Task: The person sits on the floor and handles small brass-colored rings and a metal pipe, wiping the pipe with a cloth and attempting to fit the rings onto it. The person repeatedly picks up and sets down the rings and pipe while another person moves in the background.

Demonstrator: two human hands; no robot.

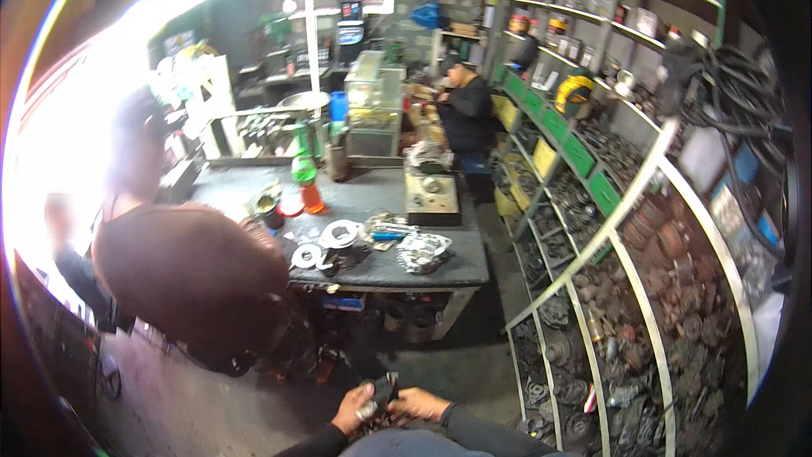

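Low in the head view, close to my body, my left hand (353, 407) is closed around a small dark metal part (386, 389) with a shiny patch near its lower left. From the other side my right hand (420, 404) grips the same part, its fingers curled in against it. The kind of part is too small and dark to make out. Both forearms wear dark sleeves. Beyond my hands stands a dark-topped workbench (372, 272), carrying a silver metal casting (423, 252) and pale ring-shaped parts (340, 234).
At the left, a person in a brown shirt (190, 275) leans by the bench. Another person in black (470, 106) is at the far end. Shelves full of metal parts (668, 322) line the right side. An orange bottle (311, 196) and a metal box (431, 201) stand on the bench.
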